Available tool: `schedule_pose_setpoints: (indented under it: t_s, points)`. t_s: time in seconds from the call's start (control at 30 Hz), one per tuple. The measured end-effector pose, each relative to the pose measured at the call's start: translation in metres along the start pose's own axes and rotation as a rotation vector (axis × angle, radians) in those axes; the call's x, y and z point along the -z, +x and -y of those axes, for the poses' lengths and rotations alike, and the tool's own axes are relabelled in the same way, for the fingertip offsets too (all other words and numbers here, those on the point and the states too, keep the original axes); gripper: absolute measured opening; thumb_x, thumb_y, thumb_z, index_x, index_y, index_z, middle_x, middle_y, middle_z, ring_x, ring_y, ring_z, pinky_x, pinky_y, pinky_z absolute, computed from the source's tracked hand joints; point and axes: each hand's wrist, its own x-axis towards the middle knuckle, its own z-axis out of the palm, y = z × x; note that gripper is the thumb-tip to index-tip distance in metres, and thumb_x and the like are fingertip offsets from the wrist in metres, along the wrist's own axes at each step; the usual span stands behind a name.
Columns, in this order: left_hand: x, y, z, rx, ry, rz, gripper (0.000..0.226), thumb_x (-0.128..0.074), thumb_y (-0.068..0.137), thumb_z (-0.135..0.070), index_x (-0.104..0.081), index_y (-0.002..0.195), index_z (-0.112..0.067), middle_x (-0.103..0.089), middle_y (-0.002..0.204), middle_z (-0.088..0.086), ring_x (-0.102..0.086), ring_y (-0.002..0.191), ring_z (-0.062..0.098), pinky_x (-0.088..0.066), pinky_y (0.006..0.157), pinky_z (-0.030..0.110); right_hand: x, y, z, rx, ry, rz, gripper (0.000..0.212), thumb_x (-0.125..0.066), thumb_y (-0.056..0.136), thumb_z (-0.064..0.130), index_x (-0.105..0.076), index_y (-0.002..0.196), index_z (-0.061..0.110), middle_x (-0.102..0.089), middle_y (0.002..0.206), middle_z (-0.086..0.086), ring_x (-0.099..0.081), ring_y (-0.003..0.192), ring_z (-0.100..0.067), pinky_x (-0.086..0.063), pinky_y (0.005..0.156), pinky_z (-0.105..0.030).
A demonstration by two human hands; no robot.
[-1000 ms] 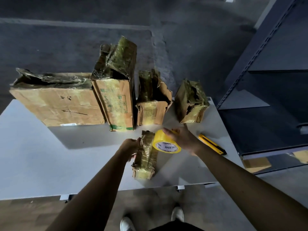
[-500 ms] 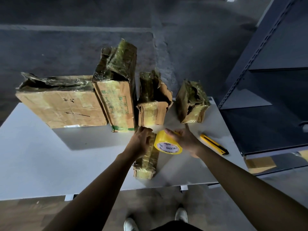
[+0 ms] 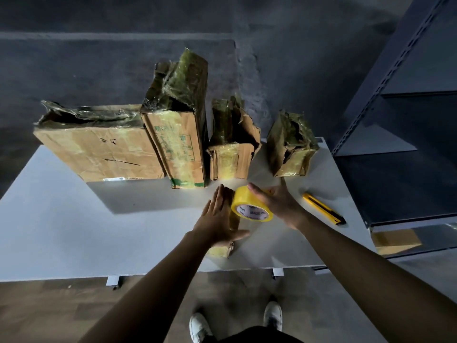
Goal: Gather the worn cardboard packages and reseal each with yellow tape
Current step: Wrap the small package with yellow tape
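Note:
A small worn cardboard package (image 3: 218, 251) lies near the front edge of the white table (image 3: 74, 231). My left hand (image 3: 218, 219) lies flat on top of it with straight fingers and hides most of it. Right beside it, my right hand (image 3: 279, 204) grips a roll of yellow tape (image 3: 251, 206) against the package's right side. Along the back of the table stand more worn packages: a wide box (image 3: 99, 147), a tall box (image 3: 180, 125), a torn medium box (image 3: 232, 144) and a small crumpled box (image 3: 291, 144).
A yellow utility knife (image 3: 324, 209) lies on the table to the right of my right hand. A dark metal shelf unit (image 3: 408, 120) stands close at the right. My white shoes (image 3: 200, 328) show below the table's front edge.
My left hand has gone from gripping the package's left side to lying flat across its top. The tape roll and my right hand have stayed at the package's far end.

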Motion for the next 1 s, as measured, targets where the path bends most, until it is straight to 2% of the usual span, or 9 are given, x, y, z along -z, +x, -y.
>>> schedule_pose_setpoints:
  t_s: [0.1, 0.2, 0.43, 0.53, 0.6, 0.7, 0.8, 0.87, 1.0]
  points:
    - [-0.012, 0.003, -0.004, 0.083, 0.118, -0.016, 0.127, -0.06, 0.078, -0.073, 0.025, 0.153, -0.015, 0.036, 0.155, 0.01, 0.031, 0.145, 0.026, 0.006, 0.121, 0.043, -0.002, -0.004, 0.001, 0.068, 0.032, 0.006, 0.06, -0.065, 0.082, 0.064, -0.034, 0.058, 0.019, -0.029, 0.056, -0.004, -0.041, 0.056, -0.018, -0.033, 0.061, -0.036]
    - [-0.017, 0.007, -0.004, 0.171, 0.149, -0.026, 0.115, -0.054, 0.086, -0.064, 0.026, 0.152, -0.015, 0.033, 0.158, 0.013, 0.03, 0.146, 0.029, 0.008, 0.122, 0.045, -0.006, -0.007, 0.002, 0.126, 0.024, 0.033, 0.059, -0.06, 0.091, 0.057, -0.022, 0.06, 0.025, -0.019, 0.054, 0.005, -0.026, 0.049, -0.009, -0.02, 0.05, -0.025]
    - [-0.018, 0.006, 0.002, 0.191, 0.093, -0.06, 0.09, -0.037, 0.097, -0.056, 0.02, 0.154, -0.017, 0.028, 0.16, 0.009, 0.027, 0.147, 0.026, 0.001, 0.124, 0.043, -0.019, -0.01, 0.012, 0.229, 0.114, 0.016, 0.06, -0.062, 0.094, 0.045, -0.021, 0.056, 0.022, -0.016, 0.053, 0.004, -0.021, 0.05, -0.014, -0.019, 0.05, -0.026]
    - [-0.017, 0.003, 0.002, 0.187, 0.037, -0.093, 0.085, -0.034, 0.099, -0.053, 0.017, 0.155, -0.015, 0.024, 0.162, 0.008, 0.023, 0.149, 0.024, -0.004, 0.124, 0.041, -0.018, -0.003, 0.018, 0.253, 0.001, -0.059, 0.062, -0.065, 0.095, 0.037, -0.04, 0.039, 0.024, -0.023, 0.05, 0.004, -0.026, 0.049, -0.013, -0.025, 0.053, -0.03]
    - [-0.015, 0.003, 0.005, 0.217, -0.007, -0.096, 0.086, -0.033, 0.099, -0.054, 0.017, 0.155, -0.012, 0.023, 0.162, 0.007, 0.02, 0.15, 0.022, -0.008, 0.124, 0.041, -0.012, 0.003, 0.017, 0.203, -0.083, -0.098, 0.051, -0.063, 0.087, 0.06, -0.059, 0.053, 0.023, -0.045, 0.055, -0.006, -0.044, 0.055, -0.018, -0.041, 0.059, -0.035]
    - [-0.009, 0.001, 0.006, 0.226, 0.005, -0.064, 0.082, -0.03, 0.101, -0.054, 0.018, 0.155, -0.016, 0.027, 0.161, 0.008, 0.019, 0.15, 0.025, -0.011, 0.124, 0.044, -0.004, 0.007, 0.009, 0.171, -0.186, -0.078, 0.076, -0.054, 0.074, 0.082, -0.061, 0.069, 0.006, -0.06, 0.065, -0.011, -0.056, 0.063, -0.024, -0.052, 0.069, -0.041]
    - [-0.007, -0.001, 0.002, 0.157, 0.022, -0.058, 0.07, -0.03, 0.103, -0.048, 0.015, 0.154, -0.036, 0.026, 0.16, 0.015, 0.019, 0.149, 0.036, -0.011, 0.121, 0.051, -0.002, 0.006, -0.001, 0.173, -0.222, -0.098, 0.065, -0.062, 0.082, 0.07, -0.04, 0.05, 0.018, -0.037, 0.043, 0.01, -0.039, 0.045, -0.01, -0.035, 0.052, -0.022]
    - [-0.008, -0.003, 0.002, 0.117, 0.022, -0.055, 0.064, -0.028, 0.105, -0.045, 0.014, 0.153, -0.044, 0.027, 0.16, 0.014, 0.021, 0.148, 0.037, -0.01, 0.12, 0.056, -0.002, 0.003, -0.006, 0.148, -0.287, -0.1, 0.067, -0.063, 0.087, 0.061, -0.025, 0.05, 0.019, -0.024, 0.042, 0.006, -0.031, 0.041, -0.01, -0.024, 0.045, -0.023]
    - [-0.004, -0.003, 0.005, 0.097, 0.009, -0.03, 0.067, -0.033, 0.104, -0.039, 0.014, 0.153, -0.045, 0.028, 0.161, 0.008, 0.025, 0.147, 0.032, -0.005, 0.118, 0.064, -0.001, 0.008, -0.02, 0.052, -0.384, -0.049, 0.058, -0.049, 0.098, 0.054, -0.029, 0.057, 0.018, -0.033, 0.053, 0.002, -0.036, 0.049, -0.01, -0.024, 0.049, -0.028]
